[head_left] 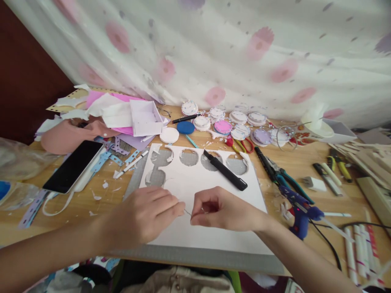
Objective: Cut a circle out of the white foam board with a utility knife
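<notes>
A thin dark strand (187,212) stretches across the small gap between my hands; its exact kind is too fine to make out. My left hand (149,211) pinches one end, with the fingers folded down. At the other end, thumb and forefinger of my right hand (220,209) are pressed together. Both hands are over a white sheet (226,238) with several round holes cut along its far and left side. On that sheet, just beyond my right hand, lies a black craft knife (227,171). Beneath the sheet is a grey cutting mat (244,260).
Decorated discs (223,127) line the back. Pliers (290,181) and a blue glue gun (301,213) lie right, near markers (362,252). A phone (75,167), paper scraps and a white box (146,118) occupy the left. A patterned curtain (195,49) hangs behind.
</notes>
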Demonstrator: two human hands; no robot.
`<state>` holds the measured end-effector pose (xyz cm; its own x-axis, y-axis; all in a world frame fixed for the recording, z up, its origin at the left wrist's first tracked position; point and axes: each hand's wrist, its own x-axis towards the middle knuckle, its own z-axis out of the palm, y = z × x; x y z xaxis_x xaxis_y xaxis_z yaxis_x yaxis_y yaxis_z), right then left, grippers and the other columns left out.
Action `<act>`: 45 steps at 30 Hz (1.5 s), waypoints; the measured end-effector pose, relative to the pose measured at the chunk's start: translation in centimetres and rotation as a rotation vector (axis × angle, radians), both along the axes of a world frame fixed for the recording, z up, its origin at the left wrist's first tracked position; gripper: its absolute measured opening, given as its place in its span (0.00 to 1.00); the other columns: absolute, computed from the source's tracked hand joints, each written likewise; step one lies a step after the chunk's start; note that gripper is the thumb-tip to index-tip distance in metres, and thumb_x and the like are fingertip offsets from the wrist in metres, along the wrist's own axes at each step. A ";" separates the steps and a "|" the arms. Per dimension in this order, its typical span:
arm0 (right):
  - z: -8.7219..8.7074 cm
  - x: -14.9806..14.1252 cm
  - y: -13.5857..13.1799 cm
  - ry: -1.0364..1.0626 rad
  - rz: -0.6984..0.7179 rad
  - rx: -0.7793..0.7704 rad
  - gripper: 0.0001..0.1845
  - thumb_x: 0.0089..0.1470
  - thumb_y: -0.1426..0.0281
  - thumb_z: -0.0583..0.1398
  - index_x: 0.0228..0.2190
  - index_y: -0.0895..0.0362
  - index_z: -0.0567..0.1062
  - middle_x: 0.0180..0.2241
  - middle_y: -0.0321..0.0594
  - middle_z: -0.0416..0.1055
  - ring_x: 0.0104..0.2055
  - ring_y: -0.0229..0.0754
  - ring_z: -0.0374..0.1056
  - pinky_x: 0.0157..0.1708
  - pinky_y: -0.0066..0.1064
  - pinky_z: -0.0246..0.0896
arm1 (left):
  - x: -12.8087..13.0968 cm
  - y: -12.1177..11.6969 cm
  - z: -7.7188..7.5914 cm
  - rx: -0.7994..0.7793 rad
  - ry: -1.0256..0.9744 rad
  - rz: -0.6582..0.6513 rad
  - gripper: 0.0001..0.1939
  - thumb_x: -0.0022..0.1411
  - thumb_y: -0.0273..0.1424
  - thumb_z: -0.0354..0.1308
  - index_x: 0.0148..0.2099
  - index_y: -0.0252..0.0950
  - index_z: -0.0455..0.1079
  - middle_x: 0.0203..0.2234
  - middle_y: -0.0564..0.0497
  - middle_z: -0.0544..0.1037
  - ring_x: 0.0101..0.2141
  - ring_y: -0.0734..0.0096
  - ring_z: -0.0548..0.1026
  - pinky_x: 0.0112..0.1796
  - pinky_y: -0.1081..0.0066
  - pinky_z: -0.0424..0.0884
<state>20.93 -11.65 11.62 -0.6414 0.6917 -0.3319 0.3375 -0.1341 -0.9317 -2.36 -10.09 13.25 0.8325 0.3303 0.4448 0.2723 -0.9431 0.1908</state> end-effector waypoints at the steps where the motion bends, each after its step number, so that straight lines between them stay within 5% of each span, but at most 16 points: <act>1: 0.3 -0.2 -0.3 -0.072 -0.004 0.190 0.12 0.55 0.62 0.62 0.29 0.60 0.75 0.21 0.31 0.63 0.21 0.30 0.53 0.20 0.23 0.47 | 0.1 -0.1 0.0 -0.184 -0.001 0.056 0.12 0.64 0.20 0.48 0.38 0.32 0.74 0.28 0.48 0.79 0.30 0.70 0.76 0.31 0.70 0.70; 6: 1.5 -0.5 -1.8 -0.385 0.129 1.433 0.12 0.60 0.77 0.53 0.28 0.60 0.74 0.24 0.36 0.68 0.22 0.34 0.59 0.19 0.30 0.45 | 0.4 0.5 -0.6 -1.626 0.046 0.246 0.13 0.61 0.36 0.56 0.30 0.35 0.75 0.20 0.51 0.76 0.21 0.76 0.71 0.24 0.77 0.67; 9: 1.0 -0.1 -1.9 -0.359 0.163 1.778 0.06 0.57 0.76 0.58 0.29 0.61 0.75 0.26 0.36 0.70 0.21 0.33 0.59 0.18 0.31 0.43 | 0.5 0.7 -1.4 -2.138 0.060 0.188 0.15 0.56 0.41 0.60 0.29 0.33 0.76 0.18 0.52 0.74 0.17 0.80 0.68 0.21 0.79 0.64; 10: 0.6 0.1 -1.8 -0.355 0.154 1.804 0.05 0.56 0.76 0.59 0.30 0.62 0.75 0.26 0.36 0.70 0.21 0.33 0.59 0.17 0.31 0.42 | 0.4 0.7 -1.7 -2.137 0.053 0.190 0.15 0.56 0.41 0.60 0.29 0.33 0.76 0.18 0.52 0.74 0.18 0.80 0.68 0.21 0.79 0.64; 12: -0.1 0.6 -1.6 -0.385 0.104 1.731 0.05 0.57 0.75 0.59 0.36 0.62 0.75 0.25 0.35 0.71 0.21 0.33 0.59 0.18 0.31 0.44 | 0.2 0.5 -2.0 -1.865 0.035 0.239 0.14 0.59 0.39 0.58 0.30 0.33 0.76 0.19 0.51 0.76 0.20 0.77 0.71 0.23 0.78 0.66; 14: -0.5 1.1 -1.3 -0.417 0.007 1.468 0.08 0.60 0.73 0.57 0.41 0.61 0.74 0.25 0.36 0.71 0.24 0.34 0.62 0.21 0.30 0.50 | -0.2 0.4 -2.1 -1.304 0.004 0.283 0.13 0.63 0.34 0.54 0.32 0.34 0.76 0.22 0.50 0.77 0.24 0.74 0.74 0.27 0.76 0.69; 18: -0.3 1.4 -0.8 -0.282 -0.129 0.625 0.12 0.64 0.67 0.51 0.38 0.58 0.74 0.30 0.38 0.73 0.28 0.34 0.65 0.28 0.27 0.58 | -0.7 0.2 -1.5 -0.186 0.002 0.162 0.12 0.64 0.21 0.49 0.39 0.34 0.75 0.27 0.49 0.79 0.29 0.71 0.75 0.31 0.73 0.69; 20: -0.1 1.2 -0.5 -0.111 -0.089 0.221 0.16 0.65 0.64 0.49 0.38 0.58 0.74 0.30 0.37 0.72 0.28 0.33 0.64 0.27 0.25 0.58 | -0.6 0.1 -1.2 0.089 0.059 0.065 0.11 0.64 0.20 0.49 0.41 0.31 0.73 0.26 0.48 0.78 0.29 0.70 0.75 0.31 0.71 0.69; 23: -0.3 0.6 -0.2 0.087 -0.031 -0.169 0.18 0.59 0.57 0.56 0.35 0.60 0.74 0.25 0.34 0.68 0.24 0.31 0.59 0.24 0.24 0.55 | -0.1 0.1 -1.0 0.226 0.107 -0.025 0.11 0.65 0.20 0.48 0.42 0.29 0.71 0.27 0.48 0.78 0.31 0.68 0.75 0.34 0.69 0.70; 26: -0.8 0.2 0.0 0.111 -0.058 -0.262 0.21 0.49 0.54 0.64 0.29 0.61 0.73 0.21 0.30 0.63 0.22 0.30 0.54 0.22 0.23 0.49 | 0.1 0.2 -0.9 0.159 0.107 -0.017 0.10 0.66 0.21 0.48 0.43 0.31 0.70 0.33 0.47 0.78 0.35 0.68 0.75 0.37 0.68 0.71; 32: -1.6 0.1 0.0 0.089 -0.063 -0.235 0.21 0.48 0.53 0.65 0.28 0.60 0.73 0.20 0.29 0.61 0.22 0.29 0.51 0.21 0.23 0.46 | -0.2 0.7 -0.7 0.034 0.055 -0.016 0.05 0.64 0.23 0.53 0.41 0.32 0.70 0.34 0.46 0.77 0.36 0.67 0.74 0.38 0.68 0.70; 35: -1.6 -0.2 -0.3 0.046 -0.084 -0.117 0.19 0.50 0.55 0.64 0.26 0.60 0.72 0.19 0.29 0.60 0.21 0.29 0.51 0.20 0.22 0.47 | -0.3 0.6 -0.8 0.083 0.031 -0.074 0.06 0.63 0.20 0.52 0.38 0.31 0.71 0.29 0.47 0.77 0.33 0.67 0.73 0.36 0.67 0.69; 37: -1.5 -0.4 -0.6 -0.017 -0.087 0.092 0.15 0.55 0.60 0.62 0.26 0.60 0.71 0.21 0.30 0.62 0.22 0.30 0.54 0.21 0.23 0.50 | -0.3 0.4 -1.1 -0.041 0.016 -0.023 0.08 0.63 0.19 0.51 0.37 0.31 0.71 0.28 0.48 0.76 0.32 0.68 0.72 0.34 0.68 0.67; 39: -1.5 -0.5 -1.0 -0.146 -0.053 0.494 0.11 0.59 0.69 0.58 0.26 0.59 0.71 0.24 0.33 0.65 0.24 0.31 0.57 0.22 0.24 0.51 | -0.2 0.4 -1.5 -0.383 -0.002 0.112 0.10 0.64 0.22 0.51 0.34 0.33 0.72 0.26 0.49 0.75 0.30 0.71 0.71 0.32 0.71 0.66; 43: -1.7 -0.1 -1.3 -0.364 0.067 1.490 0.13 0.59 0.78 0.54 0.23 0.59 0.70 0.24 0.37 0.66 0.24 0.35 0.57 0.20 0.30 0.46 | 0.2 0.3 -2.4 -1.466 -0.027 0.344 0.13 0.60 0.36 0.58 0.28 0.33 0.71 0.24 0.50 0.75 0.24 0.77 0.68 0.25 0.76 0.63; 45: -2.0 0.3 -1.1 -0.327 0.091 1.779 0.10 0.57 0.77 0.58 0.24 0.59 0.71 0.24 0.38 0.67 0.24 0.35 0.57 0.20 0.31 0.46 | 0.4 0.1 -2.7 -1.922 -0.059 0.343 0.16 0.54 0.41 0.62 0.27 0.32 0.71 0.23 0.49 0.75 0.21 0.79 0.66 0.23 0.77 0.60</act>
<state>21.24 -12.75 9.59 -0.7614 0.2932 0.5782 0.4650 0.8685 0.1719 -1.99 -9.94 10.54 0.6375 0.4497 -0.6255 0.3249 0.5792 0.7476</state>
